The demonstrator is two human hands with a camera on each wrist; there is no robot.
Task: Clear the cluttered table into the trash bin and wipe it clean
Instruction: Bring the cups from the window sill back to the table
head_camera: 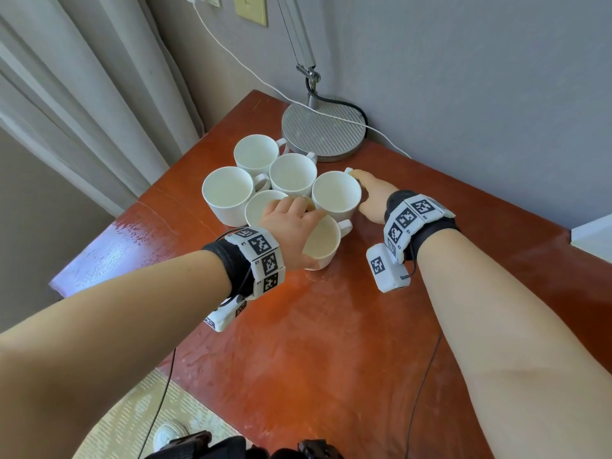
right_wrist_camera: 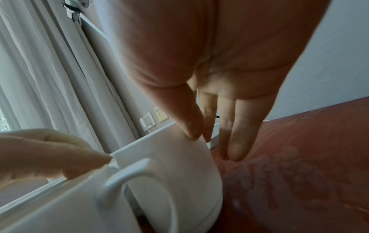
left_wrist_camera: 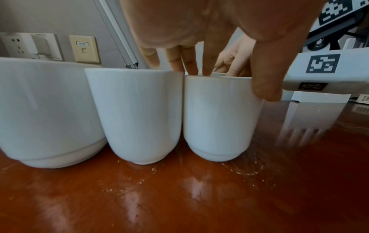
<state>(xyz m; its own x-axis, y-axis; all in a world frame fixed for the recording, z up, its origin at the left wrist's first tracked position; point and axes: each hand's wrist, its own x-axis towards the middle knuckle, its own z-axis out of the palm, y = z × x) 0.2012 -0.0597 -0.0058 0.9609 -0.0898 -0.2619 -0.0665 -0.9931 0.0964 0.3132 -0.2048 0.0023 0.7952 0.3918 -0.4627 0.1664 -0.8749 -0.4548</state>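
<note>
Six empty white handled cups (head_camera: 293, 174) stand upright, clustered and touching, on the glossy reddish-brown table (head_camera: 331, 326), under and beyond both hands.

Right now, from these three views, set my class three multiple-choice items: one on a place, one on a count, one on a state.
1. Where does the lamp base stand?
A. At the far corner of the table, behind the cups
B. On the floor
C. Inside a cup

2. How many white cups are on the table?
A. Three
B. Six
C. Nine

3. How does the nearest cup stand?
A. Upside down
B. On its side
C. Upright, with the left hand on its rim

Answers: 1 A, the base sits beyond the cluster by the wall. 2 B, the head view shows six. 3 C, its mouth faces up under the fingers.
</note>
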